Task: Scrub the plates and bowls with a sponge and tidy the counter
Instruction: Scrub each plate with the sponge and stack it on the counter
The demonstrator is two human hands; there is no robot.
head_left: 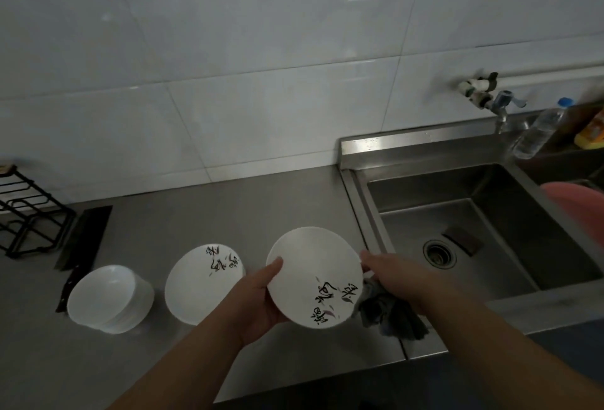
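Observation:
My left hand (261,301) grips the near-left rim of a white plate with dark brush lettering (310,275), held tilted above the steel counter (196,213). At the plate's right edge, my right hand (392,275) touches the rim and clutches a dark grey cloth (389,315) that hangs below it. A second white plate with the same lettering (202,282) lies flat on the counter to the left. Further left stands a stack of plain white bowls (111,298).
A steel sink (474,223) with a drain (439,254) opens to the right, under a wall tap (500,108). A plastic bottle (539,130), a yellow object (591,135) and a pink basin (578,207) sit at far right. A black wire rack (29,213) and knife (81,246) are far left.

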